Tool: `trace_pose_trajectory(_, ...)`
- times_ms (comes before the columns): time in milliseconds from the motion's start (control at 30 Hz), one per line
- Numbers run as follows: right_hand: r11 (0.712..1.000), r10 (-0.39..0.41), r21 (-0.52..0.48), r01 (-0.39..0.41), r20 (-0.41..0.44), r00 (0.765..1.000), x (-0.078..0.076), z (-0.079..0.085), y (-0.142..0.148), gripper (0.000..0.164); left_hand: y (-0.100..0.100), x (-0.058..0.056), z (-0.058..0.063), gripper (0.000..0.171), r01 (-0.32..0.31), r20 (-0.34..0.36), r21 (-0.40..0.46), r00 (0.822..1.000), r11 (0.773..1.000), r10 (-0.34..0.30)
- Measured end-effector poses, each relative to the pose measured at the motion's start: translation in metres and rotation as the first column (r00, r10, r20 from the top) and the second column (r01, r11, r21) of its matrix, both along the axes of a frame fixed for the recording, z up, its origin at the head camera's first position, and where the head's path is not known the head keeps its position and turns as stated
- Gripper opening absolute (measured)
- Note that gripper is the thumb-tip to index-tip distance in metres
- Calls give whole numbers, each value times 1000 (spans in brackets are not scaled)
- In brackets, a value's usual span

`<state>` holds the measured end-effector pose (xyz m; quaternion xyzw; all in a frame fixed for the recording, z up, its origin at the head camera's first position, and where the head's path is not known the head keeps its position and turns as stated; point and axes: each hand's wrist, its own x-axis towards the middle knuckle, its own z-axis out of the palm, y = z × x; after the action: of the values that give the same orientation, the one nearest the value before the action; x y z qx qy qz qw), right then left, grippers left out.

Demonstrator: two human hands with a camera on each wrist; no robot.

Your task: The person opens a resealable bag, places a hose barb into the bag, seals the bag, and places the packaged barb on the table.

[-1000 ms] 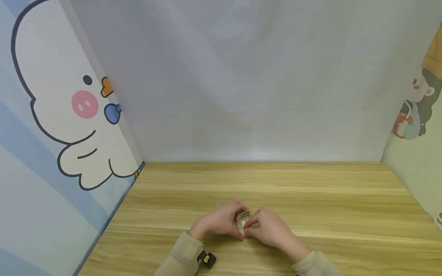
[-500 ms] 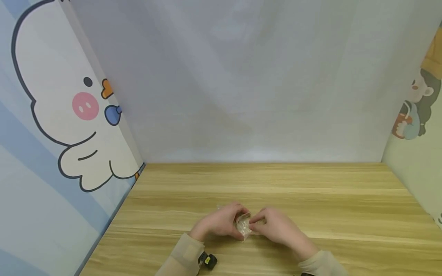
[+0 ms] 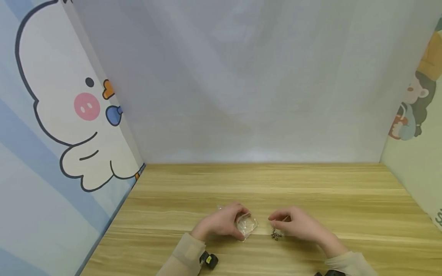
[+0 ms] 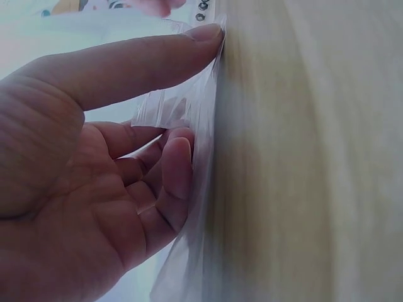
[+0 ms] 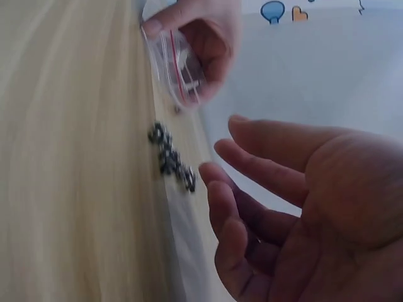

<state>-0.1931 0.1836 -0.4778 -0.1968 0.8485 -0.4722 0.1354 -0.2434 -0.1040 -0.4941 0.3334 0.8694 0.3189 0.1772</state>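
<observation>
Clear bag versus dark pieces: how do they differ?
The clear bag is see-through and creased; the dark pieces look metallic. The bag is one larger item; the pieces form a small cluster. The left hand grips the bag; the pieces are near the right hand. Both show against the wooden table.

We list — bare left hand (image 3: 222,221), beige left sleeve (image 3: 184,253), boxy black wrist device (image 3: 211,261) with yellow marking (image 3: 208,259); bare right hand (image 3: 300,224), beige right sleeve (image 3: 352,263), dark wrist unit (image 3: 333,273) — partly cropped.

The left hand (image 3: 222,222) is held thumb (image 4: 145,66) out, fingers (image 4: 177,168) curled. At right, the right hand (image 3: 299,225) is held loosely curved.
</observation>
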Motion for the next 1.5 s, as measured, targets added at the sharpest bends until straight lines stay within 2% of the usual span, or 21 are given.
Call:
trace_pose_trajectory(267,993,111,-38,-109,39,993,-6,-12,25,29,-1,3,1,69,-13,38,16,999,1000,12)
trace_pose_trajectory(500,986,161,-51,-158,54,986,-11,-18,33,34,-1,2,0,70,-10,15,0,1000,1000,10)
trace_pose_trajectory(967,992,126,-17,-125,53,991,-9,-22,31,24,-1,-1,-2,68,-4,44,15,999,1000,3)
trace_pose_trajectory(1233,991,136,-2,-136,2,991,-13,-20,30,22,0,-3,1,67,-11,27,21,1000,1000,10)
trace_pose_trajectory(1500,991,135,1,-135,-19,991,-9,-24,26,18,-1,1,-1,68,-19,42,24,999,1000,18)
